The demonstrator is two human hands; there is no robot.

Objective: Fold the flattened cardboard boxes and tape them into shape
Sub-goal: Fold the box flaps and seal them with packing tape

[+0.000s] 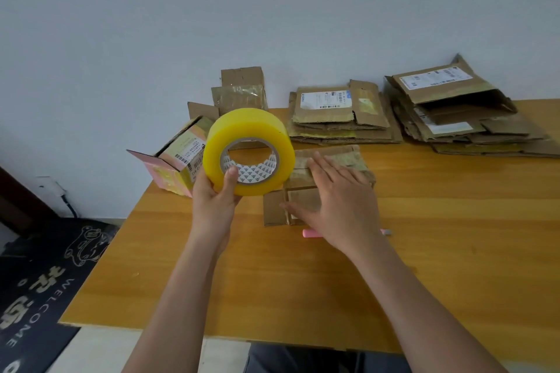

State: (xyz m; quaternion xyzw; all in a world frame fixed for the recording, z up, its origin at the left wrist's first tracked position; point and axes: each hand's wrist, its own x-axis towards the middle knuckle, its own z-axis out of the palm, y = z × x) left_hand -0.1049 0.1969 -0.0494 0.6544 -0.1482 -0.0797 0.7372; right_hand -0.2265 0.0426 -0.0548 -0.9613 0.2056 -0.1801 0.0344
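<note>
On the wooden tabletop (424,251) against a pale wall, the left hand (212,200) grips the yellow tape roll (251,130) just left of the cardboard box (303,191); the right hand (339,200), fingers spread, lies flat on it.

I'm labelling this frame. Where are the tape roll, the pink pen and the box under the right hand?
tape roll (242,130): head view, yellow outer face.
pink pen (309,233): head view, left end.
box (303,200): head view, near flap.

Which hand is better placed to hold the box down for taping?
Right. The right hand already lies open on the small cardboard box; the left hand grips the yellow tape roll.
</note>
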